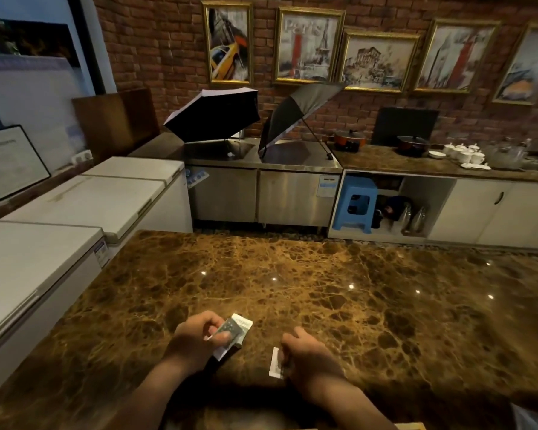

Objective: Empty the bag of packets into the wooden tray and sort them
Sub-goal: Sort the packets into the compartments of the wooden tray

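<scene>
White and grey packets point(235, 332) are pinched in the left hand point(196, 336) above the counter point(323, 283). One more packet point(275, 364) is gripped by the curled right hand point(308, 355). Thin, light and bendy, they are best held by the edges.

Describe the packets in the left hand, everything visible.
The packets are a small stack of flat sachets, white with a grey-green printed face, paper or foil by the look. The left hand pinches them between thumb and fingers, tilted, the white top edge pointing up and away, the lower corner close to the marble counter; contact there cannot be told. The print is too blurred to read, and the count is unclear.
</scene>
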The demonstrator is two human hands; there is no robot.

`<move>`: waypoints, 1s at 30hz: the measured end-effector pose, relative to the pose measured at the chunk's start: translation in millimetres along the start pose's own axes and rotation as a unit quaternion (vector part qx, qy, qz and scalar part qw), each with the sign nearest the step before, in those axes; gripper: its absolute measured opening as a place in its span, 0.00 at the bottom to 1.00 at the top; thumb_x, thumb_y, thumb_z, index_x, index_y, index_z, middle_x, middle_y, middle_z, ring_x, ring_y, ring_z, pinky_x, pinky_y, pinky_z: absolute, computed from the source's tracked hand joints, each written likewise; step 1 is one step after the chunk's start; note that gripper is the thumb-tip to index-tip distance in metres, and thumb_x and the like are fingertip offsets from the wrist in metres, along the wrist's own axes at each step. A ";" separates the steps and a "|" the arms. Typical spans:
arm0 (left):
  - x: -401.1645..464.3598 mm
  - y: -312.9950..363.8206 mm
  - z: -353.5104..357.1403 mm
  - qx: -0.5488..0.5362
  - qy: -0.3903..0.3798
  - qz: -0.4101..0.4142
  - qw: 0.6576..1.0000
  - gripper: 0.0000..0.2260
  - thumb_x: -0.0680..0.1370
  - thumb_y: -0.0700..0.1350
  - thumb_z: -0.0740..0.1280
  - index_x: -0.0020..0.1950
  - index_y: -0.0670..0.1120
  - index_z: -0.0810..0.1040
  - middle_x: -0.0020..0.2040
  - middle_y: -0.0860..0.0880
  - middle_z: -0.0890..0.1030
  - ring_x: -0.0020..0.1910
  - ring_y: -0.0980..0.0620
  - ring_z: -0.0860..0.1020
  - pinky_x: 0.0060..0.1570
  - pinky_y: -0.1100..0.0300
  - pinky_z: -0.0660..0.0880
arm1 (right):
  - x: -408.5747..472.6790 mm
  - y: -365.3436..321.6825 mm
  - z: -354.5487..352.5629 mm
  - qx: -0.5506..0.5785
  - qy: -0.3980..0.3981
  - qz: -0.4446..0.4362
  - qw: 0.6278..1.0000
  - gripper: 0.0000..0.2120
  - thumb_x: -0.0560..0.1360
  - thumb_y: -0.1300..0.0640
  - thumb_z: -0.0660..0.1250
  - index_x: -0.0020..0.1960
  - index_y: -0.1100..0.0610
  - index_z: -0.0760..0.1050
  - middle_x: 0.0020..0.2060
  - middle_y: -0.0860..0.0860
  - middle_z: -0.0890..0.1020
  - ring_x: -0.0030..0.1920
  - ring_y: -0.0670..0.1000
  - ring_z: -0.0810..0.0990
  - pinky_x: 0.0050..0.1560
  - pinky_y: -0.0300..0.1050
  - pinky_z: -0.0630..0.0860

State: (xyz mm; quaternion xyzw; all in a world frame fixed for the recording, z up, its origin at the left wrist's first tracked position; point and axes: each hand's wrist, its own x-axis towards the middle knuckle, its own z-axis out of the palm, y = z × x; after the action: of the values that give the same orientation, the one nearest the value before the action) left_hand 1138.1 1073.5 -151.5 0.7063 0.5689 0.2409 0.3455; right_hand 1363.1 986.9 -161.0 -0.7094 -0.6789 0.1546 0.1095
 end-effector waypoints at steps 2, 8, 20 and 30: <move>9.7 5.9 12.2 -0.024 0.005 0.001 1.000 0.05 0.72 0.42 0.75 0.40 0.48 0.81 0.38 0.50 0.83 0.41 0.49 0.80 0.42 0.57 0.76 | -6.1 7.8 -8.0 0.032 -0.015 0.014 0.999 0.05 0.75 0.57 0.65 0.50 0.54 0.75 0.52 0.53 0.76 0.55 0.57 0.78 0.51 0.48 0.72; 17.0 17.4 45.6 0.150 0.050 -0.061 0.985 0.10 0.71 0.56 0.74 0.41 0.59 0.73 0.53 0.50 0.81 0.60 0.45 0.75 0.55 0.54 0.71 | -24.8 33.1 -32.7 0.065 0.013 0.063 0.996 0.06 0.74 0.59 0.67 0.49 0.51 0.77 0.48 0.45 0.76 0.53 0.49 0.78 0.48 0.39 0.71; -15.1 38.8 37.1 0.024 0.111 -0.020 0.993 0.13 0.67 0.37 0.76 0.39 0.51 0.74 0.43 0.49 0.80 0.43 0.45 0.78 0.36 0.56 0.69 | -53.4 35.5 -49.0 0.185 0.084 0.074 0.976 0.12 0.76 0.64 0.67 0.51 0.46 0.76 0.45 0.39 0.77 0.47 0.40 0.77 0.47 0.30 0.74; -106.5 54.4 -6.0 -0.082 0.088 -0.007 0.993 0.22 0.67 0.41 0.80 0.53 0.52 0.73 0.48 0.53 0.78 0.44 0.56 0.78 0.35 0.63 0.73 | -75.1 -4.8 -47.9 0.239 0.043 0.043 0.969 0.15 0.77 0.63 0.68 0.58 0.45 0.75 0.51 0.45 0.82 0.50 0.44 0.81 0.48 0.41 0.83</move>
State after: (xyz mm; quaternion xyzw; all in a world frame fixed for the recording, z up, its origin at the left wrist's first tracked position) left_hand 1143.1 965.3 -100.5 0.6475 0.5805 0.3455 0.3526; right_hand 1374.0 914.9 -109.5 -0.6969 -0.5858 0.2864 0.2985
